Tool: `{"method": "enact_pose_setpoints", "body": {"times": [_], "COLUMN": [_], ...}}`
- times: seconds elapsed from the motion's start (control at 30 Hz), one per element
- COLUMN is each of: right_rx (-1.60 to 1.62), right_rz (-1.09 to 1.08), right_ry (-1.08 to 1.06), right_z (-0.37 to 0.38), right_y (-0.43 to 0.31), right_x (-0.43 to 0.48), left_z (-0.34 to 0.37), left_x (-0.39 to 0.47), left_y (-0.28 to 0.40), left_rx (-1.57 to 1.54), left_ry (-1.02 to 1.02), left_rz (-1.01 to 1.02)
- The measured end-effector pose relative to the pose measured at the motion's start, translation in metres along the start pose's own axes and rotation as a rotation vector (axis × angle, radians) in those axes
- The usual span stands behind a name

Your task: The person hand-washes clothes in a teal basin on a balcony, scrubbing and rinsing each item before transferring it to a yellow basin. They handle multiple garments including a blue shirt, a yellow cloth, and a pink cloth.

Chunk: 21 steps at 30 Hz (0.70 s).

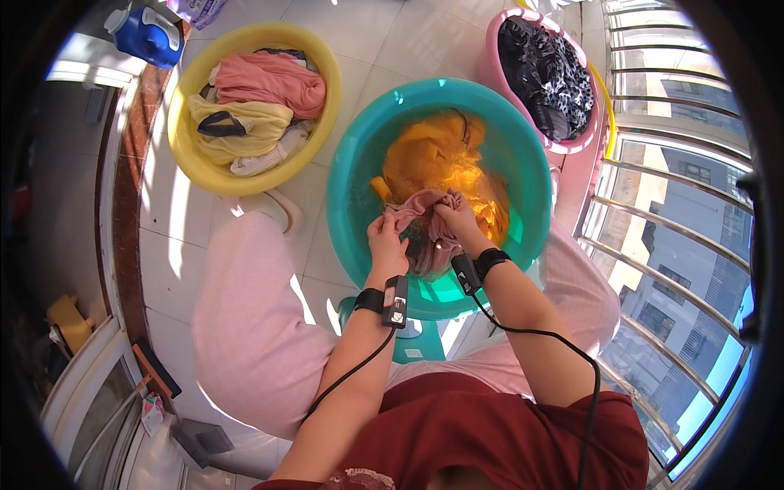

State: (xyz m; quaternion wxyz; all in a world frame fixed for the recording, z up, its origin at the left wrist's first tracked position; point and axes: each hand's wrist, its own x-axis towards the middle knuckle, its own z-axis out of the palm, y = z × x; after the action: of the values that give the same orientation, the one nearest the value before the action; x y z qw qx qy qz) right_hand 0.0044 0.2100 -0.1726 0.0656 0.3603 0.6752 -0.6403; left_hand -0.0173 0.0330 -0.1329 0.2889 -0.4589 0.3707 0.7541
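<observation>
A teal plastic basin of water stands between my knees. Pinched between the fingers of my left hand is one end of a dusty-pink wet cloth. My right hand grips the same cloth a little farther right, where it bunches up. Its lower part hangs down into the water at the near side of the basin. Behind both hands an orange-yellow garment lies soaking, partly under the surface. What lies beneath the pink cloth is hard to make out.
Front left, a yellow basin holds pink, yellow and white clothes. A pink basin of black patterned clothes stands front right, beside metal railings. A blue detergent bottle is far left; a broom and dustpan lie near left.
</observation>
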Motion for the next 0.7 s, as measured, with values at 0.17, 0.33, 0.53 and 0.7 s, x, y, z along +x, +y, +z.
{"method": "enact_pose_setpoints", "body": {"times": [0.17, 0.33, 0.53, 0.7], "right_rx": [-1.113, -1.224, -1.127, -0.067], "right_rz": [-0.15, 0.127, -0.009, -0.05], "right_ry": [-0.348, -0.42, -0.333, -0.286], "right_z": [0.01, 0.018, -0.01, -0.042], "right_y": [-0.003, -0.012, -0.056, -0.129], "right_x": [-0.022, 0.001, -0.007, -0.063], "left_z": [-0.011, -0.008, 0.001, 0.013], "left_x": [0.007, 0.009, -0.001, -0.046], "left_y": [-0.002, -0.004, -0.018, -0.034], "left_rx": [0.116, 0.136, 0.132, 0.265], "left_ry": [0.144, 0.2, 0.124, -0.191], "left_rz": [-0.221, -0.191, -0.278, -0.527]}}
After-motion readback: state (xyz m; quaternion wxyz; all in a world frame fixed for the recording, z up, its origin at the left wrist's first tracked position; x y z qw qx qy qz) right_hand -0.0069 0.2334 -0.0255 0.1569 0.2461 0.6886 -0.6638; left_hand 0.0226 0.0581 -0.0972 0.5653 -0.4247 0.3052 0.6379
